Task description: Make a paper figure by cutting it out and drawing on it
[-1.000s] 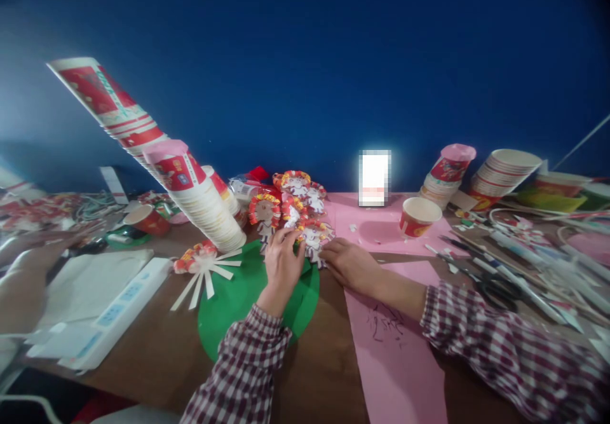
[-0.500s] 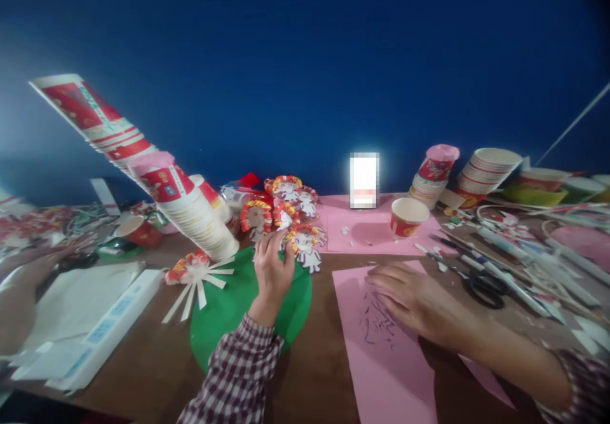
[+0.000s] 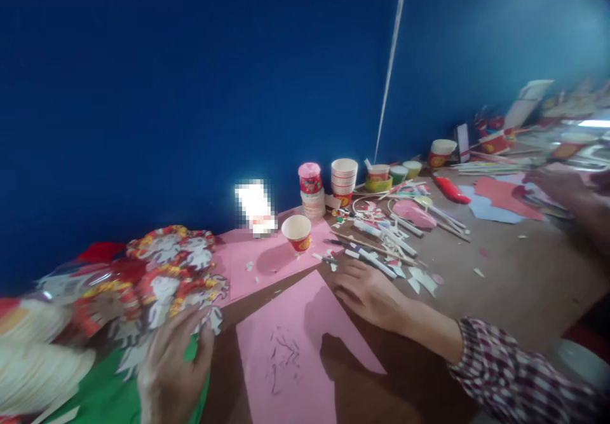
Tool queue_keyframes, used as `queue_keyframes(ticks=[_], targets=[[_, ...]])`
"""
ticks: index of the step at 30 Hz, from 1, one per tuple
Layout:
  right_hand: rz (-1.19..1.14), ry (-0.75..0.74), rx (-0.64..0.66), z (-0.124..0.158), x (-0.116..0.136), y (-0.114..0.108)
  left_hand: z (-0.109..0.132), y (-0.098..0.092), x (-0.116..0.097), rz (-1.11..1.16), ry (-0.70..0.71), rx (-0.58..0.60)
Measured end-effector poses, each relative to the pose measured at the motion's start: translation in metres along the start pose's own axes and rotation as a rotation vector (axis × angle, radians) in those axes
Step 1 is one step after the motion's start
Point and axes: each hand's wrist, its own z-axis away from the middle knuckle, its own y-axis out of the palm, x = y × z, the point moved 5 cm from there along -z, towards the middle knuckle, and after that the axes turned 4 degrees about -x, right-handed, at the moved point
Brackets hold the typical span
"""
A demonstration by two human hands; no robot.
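My left hand [image 3: 174, 363] is open, thumb apart from the fingers. It hovers over the edge of the green paper [image 3: 112, 379], close to several white cut-out figures [image 3: 164, 297] with red and yellow trim. My right hand [image 3: 369, 294] bends its fingers down over a pair of scissors [image 3: 329, 259]; only a bit of the blade end shows, and the handles are hidden beneath the hand. Between my hands lies a pink sheet [image 3: 257, 348] with dark pen lines and a notch cut into its right side.
A paper cup [image 3: 296, 233] stands on a second pink sheet [image 3: 238, 265]. Behind it are stacked cups [image 3: 344, 179] and a bright blurred-out rectangle [image 3: 257, 208]. Pens [image 3: 376, 262], sticks and scraps lie to the right. Another person's hand [image 3: 557, 185] is at far right, near coloured paper [image 3: 508, 195].
The view has swung right. My right hand has left the pink sheet and moved right onto the scissors. My left hand stays near the cut-out figures.
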Motion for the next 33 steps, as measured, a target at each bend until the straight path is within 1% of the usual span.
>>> queue_keyframes(ticks=[3, 5, 7, 10, 13, 16, 18, 20, 21, 23, 25, 26, 30, 33], targets=[[0.069, 0.075, -0.093, 0.000, -0.024, -0.010, -0.007, 0.007, -0.038, 0.090, 0.034, 0.037], [0.127, 0.185, -0.182, 0.003, -0.047, -0.020, -0.008, 0.015, -0.060, 0.153, 0.017, 0.060], [0.178, 0.265, -0.234, 0.008, -0.068, -0.029, -0.007, 0.025, -0.082, 0.244, 0.072, 0.109], [0.254, 0.391, -0.265, 0.018, -0.097, -0.041, -0.003, 0.038, -0.108, 0.320, 0.131, 0.152], [0.335, 0.510, -0.245, 0.025, -0.116, -0.050, 0.004, 0.048, -0.126, 0.371, 0.166, 0.173], [0.408, 0.574, -0.219, 0.028, -0.124, -0.055, 0.011, 0.055, -0.131, 0.371, 0.186, 0.172], [0.427, 0.599, -0.215, 0.028, -0.123, -0.055, 0.016, 0.057, -0.129, 0.363, 0.177, 0.178], [0.382, 0.605, -0.187, 0.026, -0.119, -0.051, 0.019, 0.059, -0.124, 0.358, 0.151, 0.185], [0.342, 0.601, -0.150, 0.026, -0.116, -0.048, 0.020, 0.060, -0.121, 0.353, 0.142, 0.185], [0.270, 0.575, -0.022, 0.024, -0.109, -0.039, 0.021, 0.061, -0.119, 0.348, 0.150, 0.181], [0.246, 0.558, 0.089, 0.023, -0.101, -0.033, 0.022, 0.063, -0.119, 0.350, 0.169, 0.185], [0.248, 0.561, 0.124, 0.023, -0.097, -0.032, 0.023, 0.064, -0.119, 0.354, 0.174, 0.194], [0.264, 0.603, 0.209, 0.022, -0.091, -0.027, 0.021, 0.062, -0.124, 0.375, 0.167, 0.214], [0.314, 0.651, 0.227, 0.024, -0.096, -0.022, 0.008, 0.055, -0.134, 0.410, 0.190, 0.230]])
